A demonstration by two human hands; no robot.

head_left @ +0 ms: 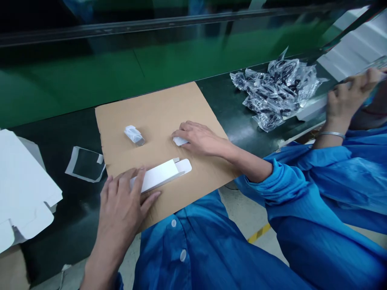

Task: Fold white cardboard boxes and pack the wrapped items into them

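Note:
A long, narrow white carton lies on the brown cardboard sheet, its end flap open toward the right. My left hand grips the carton's left end, fingers over the top and thumb along the near side. Under the fingers of my right hand is a small white wrapped piece, pinched against the cardboard and mostly hidden. To its left, apart from both hands, lies another small wrapped piece in white and clear covering.
Several plastic-bagged dark items are heaped at the right. White flat cartons are at the left, beside a white-edged clear sheet. A co-worker's hand is at the far right. A green panel borders the back.

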